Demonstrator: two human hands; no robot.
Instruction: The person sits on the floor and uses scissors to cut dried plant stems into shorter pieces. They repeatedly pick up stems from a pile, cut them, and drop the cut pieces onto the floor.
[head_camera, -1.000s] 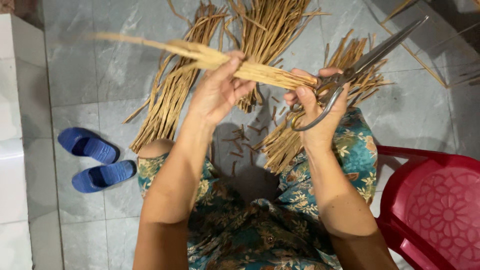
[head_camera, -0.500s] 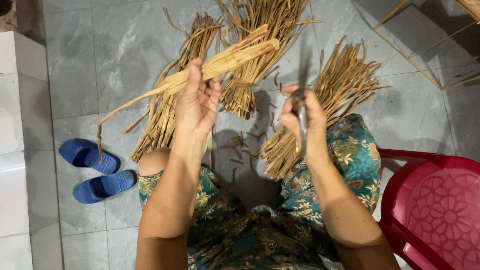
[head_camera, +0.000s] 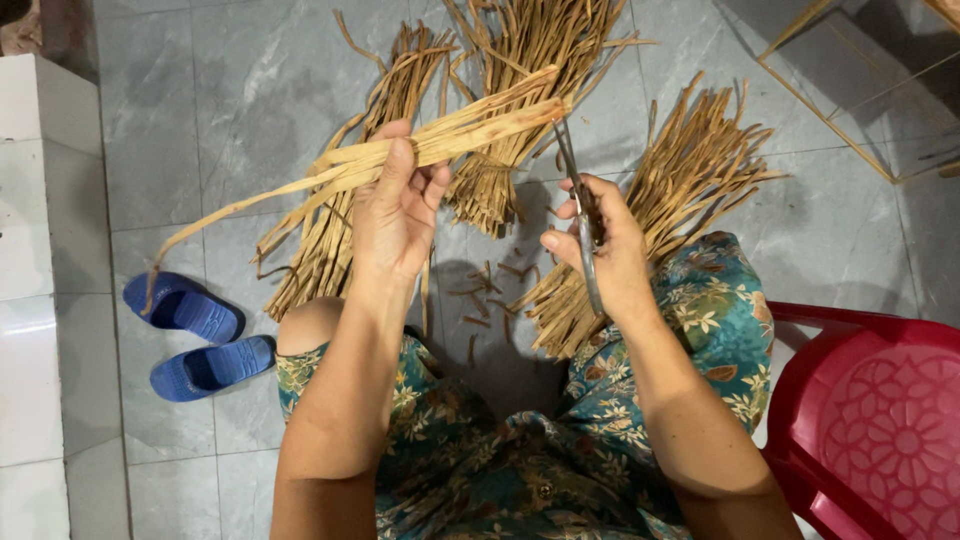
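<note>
- head view: left hand (head_camera: 395, 215) closed around a bundle of dried strips (head_camera: 400, 155), fingers wrapped over the top, thumb side toward the right. bundle runs diagonal, cut end up-right, loose thin tails drooping down-left toward the sandals.
- right hand (head_camera: 600, 245) closed on the handles of the scissors (head_camera: 580, 210), fingers through the loops. blades point up and away from the body, tips meeting the cut end of the held bundle. can't tell how far the blades are apart, seen edge-on.
- both hands held above the knees, well clear of the floor.
- floor: grey tiles (head_camera: 200, 110). three heaps of the same strips fan out ahead: left heap (head_camera: 330, 240), middle heap (head_camera: 520, 60), right heap (head_camera: 680, 190). right heap's lower end sits just beside the right knee.
- short offcuts (head_camera: 490, 290) scattered on the tile between the knees, under the hands.
- pair of blue sandals (head_camera: 195, 335) on the floor, left of the left knee.
- red plastic chair (head_camera: 880, 420) at the right edge, touching or just beside the right thigh.
- person wears teal floral clothing (head_camera: 700, 310).
- white tiled ledge (head_camera: 40, 250) along the left edge.
</note>
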